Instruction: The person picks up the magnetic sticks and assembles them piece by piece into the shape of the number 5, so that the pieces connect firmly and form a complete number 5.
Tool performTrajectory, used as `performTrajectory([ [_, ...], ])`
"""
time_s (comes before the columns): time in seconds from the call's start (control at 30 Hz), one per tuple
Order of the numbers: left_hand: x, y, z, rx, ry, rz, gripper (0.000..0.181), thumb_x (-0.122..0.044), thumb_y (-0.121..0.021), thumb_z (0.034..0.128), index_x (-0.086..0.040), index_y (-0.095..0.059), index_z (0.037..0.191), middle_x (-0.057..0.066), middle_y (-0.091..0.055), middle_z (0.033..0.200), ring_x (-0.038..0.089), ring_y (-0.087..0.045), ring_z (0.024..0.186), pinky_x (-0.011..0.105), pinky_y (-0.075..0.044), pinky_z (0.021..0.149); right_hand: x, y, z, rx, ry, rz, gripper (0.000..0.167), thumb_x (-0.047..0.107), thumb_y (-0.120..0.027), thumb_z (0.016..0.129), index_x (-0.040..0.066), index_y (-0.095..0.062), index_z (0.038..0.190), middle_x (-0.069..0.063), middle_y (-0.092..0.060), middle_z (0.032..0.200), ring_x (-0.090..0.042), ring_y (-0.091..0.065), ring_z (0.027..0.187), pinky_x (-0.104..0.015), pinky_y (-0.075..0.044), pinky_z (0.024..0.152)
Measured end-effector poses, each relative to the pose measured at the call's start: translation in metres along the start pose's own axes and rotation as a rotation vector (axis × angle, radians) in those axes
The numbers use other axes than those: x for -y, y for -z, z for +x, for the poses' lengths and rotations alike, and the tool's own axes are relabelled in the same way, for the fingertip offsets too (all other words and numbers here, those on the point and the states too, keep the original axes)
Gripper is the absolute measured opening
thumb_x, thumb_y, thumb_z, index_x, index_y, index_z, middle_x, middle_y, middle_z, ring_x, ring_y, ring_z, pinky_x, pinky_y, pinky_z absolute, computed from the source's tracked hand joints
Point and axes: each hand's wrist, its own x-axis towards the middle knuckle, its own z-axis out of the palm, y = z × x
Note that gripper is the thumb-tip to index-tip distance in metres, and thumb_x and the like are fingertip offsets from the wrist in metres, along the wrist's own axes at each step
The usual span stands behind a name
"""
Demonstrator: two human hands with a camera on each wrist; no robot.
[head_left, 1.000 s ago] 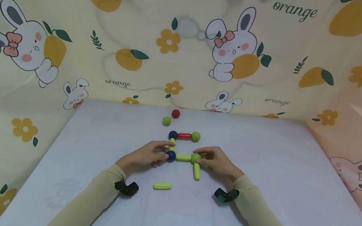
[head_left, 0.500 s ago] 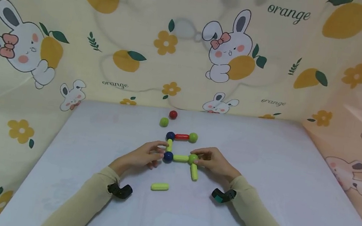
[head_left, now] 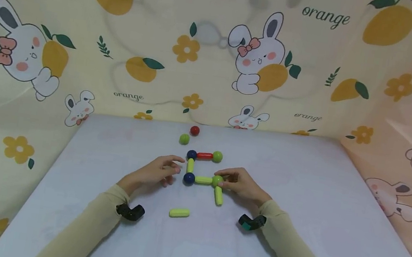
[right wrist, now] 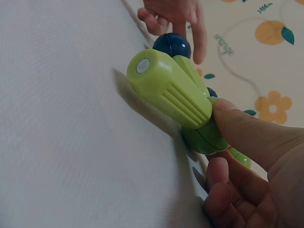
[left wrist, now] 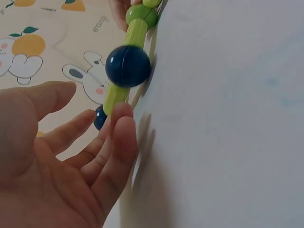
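Note:
A joined chain of balls and rods lies on the white table. My right hand point(head_left: 243, 185) pinches its green ball point(right wrist: 206, 137) between thumb and fingers; a yellow-green rod point(right wrist: 173, 90) sticks out from that ball toward me. Another yellow-green rod point(head_left: 204, 180) links it to the near dark blue ball point(left wrist: 127, 66). From there a third yellow-green rod point(head_left: 190, 166) runs back to the far blue ball point(head_left: 191, 155), then a red rod point(head_left: 204, 156) and a second green ball point(head_left: 217, 156). My left hand point(head_left: 155, 170) is left of the near blue ball, apart from it, fingers loosely bent, holding nothing.
One loose yellow-green rod point(head_left: 179, 213) lies in front of the chain. Behind it are a loose green ball point(head_left: 184, 138) and a red ball point(head_left: 194, 131), near the table's back edge. A printed cloth point(head_left: 181, 81) hangs behind the table.
My left hand has let go of the near blue ball and drawn back to the left. The right hand keeps its pinch on the green ball. The head view has shifted slightly.

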Motion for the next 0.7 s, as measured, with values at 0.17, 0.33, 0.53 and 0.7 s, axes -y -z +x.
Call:
performTrajectory([
  [0.17, -0.002, 0.009, 0.011, -0.066, -0.009, 0.002, 0.043, -0.021, -0.052, 0.1059, -0.009, -0.048, 0.147, 0.02, -0.062, 0.125, 0.021, -0.064, 0.084, 0.029, -0.056, 0.071, -0.001, 0.0, 0.001, -0.005, -0.001, -0.008, 0.036, 0.013, -0.07, 0.095, 0.004, -0.068, 0.129, -0.015, -0.068, 0.122, -0.019, -0.053, 0.088, -0.024, -0.046, 0.07],
  [0.33, -0.004, 0.015, 0.024, -0.167, -0.01, 0.029, 0.04, -0.022, -0.053, 0.1052, -0.009, -0.051, 0.143, 0.018, -0.063, 0.127, 0.024, -0.065, 0.099, 0.033, -0.056, 0.084, -0.002, 0.001, 0.001, -0.003, 0.009, -0.005, 0.036, 0.012, -0.07, 0.094, 0.003, -0.067, 0.129, -0.017, -0.067, 0.121, -0.02, -0.052, 0.088, -0.024, -0.046, 0.07],
  [0.53, -0.003, 0.018, 0.042, -0.267, -0.001, 0.018, 0.038, -0.02, -0.049, 0.1062, -0.007, -0.052, 0.142, 0.019, -0.059, 0.136, 0.031, -0.06, 0.119, 0.038, -0.052, 0.097, -0.003, 0.001, 0.002, -0.002, -0.008, -0.004, 0.035, 0.012, -0.07, 0.094, 0.005, -0.068, 0.129, -0.012, -0.068, 0.115, -0.019, -0.052, 0.086, -0.024, -0.047, 0.068],
  [0.7, -0.002, 0.022, 0.059, -0.374, 0.057, -0.064, 0.042, -0.018, -0.051, 0.1045, -0.011, -0.048, 0.146, 0.017, -0.054, 0.134, 0.025, -0.059, 0.112, 0.026, -0.051, 0.084, -0.003, 0.0, 0.001, -0.004, -0.02, 0.006, 0.035, 0.011, -0.07, 0.094, 0.007, -0.069, 0.129, -0.01, -0.068, 0.114, -0.021, -0.052, 0.086, -0.024, -0.047, 0.068],
])
